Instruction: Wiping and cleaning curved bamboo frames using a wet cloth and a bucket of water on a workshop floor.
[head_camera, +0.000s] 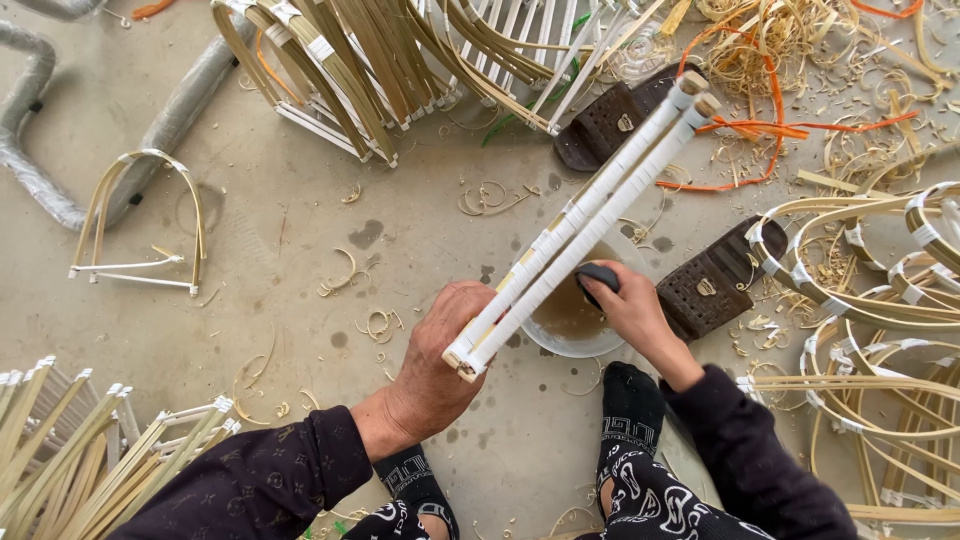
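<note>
My left hand (437, 362) grips the near end of a pair of bamboo strips wrapped in white tape (585, 216), held slanting up and away to the right. My right hand (628, 306) holds a small dark pad (598, 277) against the strips, just above a white bowl of brown liquid (570, 325) on the floor. Both arms wear dark sleeves. My feet in black patterned socks (630, 405) rest beside the bowl.
Bent bamboo frames lie stacked at the top (350, 70), lower left (90, 450) and right (880, 300). A single arched frame (140, 225) lies at left. Two brown sandals (715, 283) sit near the bowl. Shavings and orange strips litter the concrete floor.
</note>
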